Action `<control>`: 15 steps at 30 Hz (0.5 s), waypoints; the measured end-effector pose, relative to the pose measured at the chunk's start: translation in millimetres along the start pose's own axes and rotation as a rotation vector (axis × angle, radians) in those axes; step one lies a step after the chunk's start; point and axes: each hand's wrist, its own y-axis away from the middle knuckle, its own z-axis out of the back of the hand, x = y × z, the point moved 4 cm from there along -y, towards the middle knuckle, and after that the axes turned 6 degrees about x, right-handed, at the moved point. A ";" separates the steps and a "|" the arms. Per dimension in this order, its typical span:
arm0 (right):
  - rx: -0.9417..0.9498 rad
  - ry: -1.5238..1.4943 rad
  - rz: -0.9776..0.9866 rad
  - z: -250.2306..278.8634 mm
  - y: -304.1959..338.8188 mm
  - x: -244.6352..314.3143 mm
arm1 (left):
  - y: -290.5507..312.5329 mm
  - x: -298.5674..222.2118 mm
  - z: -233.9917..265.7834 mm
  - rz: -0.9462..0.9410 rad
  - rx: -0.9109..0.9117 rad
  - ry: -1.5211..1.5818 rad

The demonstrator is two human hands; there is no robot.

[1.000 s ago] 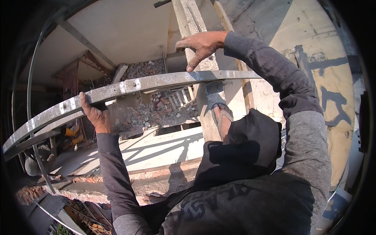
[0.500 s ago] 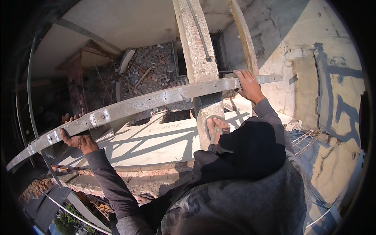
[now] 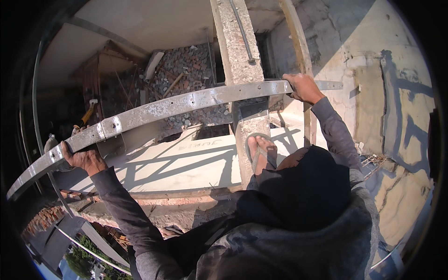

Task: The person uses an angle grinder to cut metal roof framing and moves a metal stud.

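A long grey metal beam (image 3: 205, 97) with small holes and whitish patches spans the view from lower left to upper right, bent by the lens. Near its left part, my left hand (image 3: 88, 161) grips the lower edge, thumb on the near face. My right hand (image 3: 304, 87) is wrapped over the top edge towards the right end; the fingertips behind are hidden. Beyond the beam at left, partly hidden, are another person's fingers (image 3: 78, 129). Beside them is a tool with a yellow handle (image 3: 87, 115), perhaps a hammer.
My sandalled foot (image 3: 261, 150) stands on a narrow concrete beam (image 3: 240, 51) that runs away from me. Far below lies a heap of brick rubble (image 3: 191, 70). A wooden post (image 3: 298, 39) rises at right, before a cracked wall (image 3: 368, 93). Broken brickwork edges (image 3: 186, 212) lie below.
The metal beam has shifted slightly up and right at its right part. My right hand moved up with it, my left hand slightly left. The yellow-handled tool has come into view.
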 end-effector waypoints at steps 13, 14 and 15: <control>0.327 0.216 0.039 62.5 -42.7 20.4 | 38.5 30.1 -22.9 -0.314 -0.259 0.079; 0.190 0.158 0.165 111.8 -37.5 75.7 | 36.2 33.3 -19.7 -0.312 -0.259 0.079; 0.102 0.115 0.299 139.2 -42.3 119.5 | 38.0 36.3 -23.8 -0.291 -0.230 0.133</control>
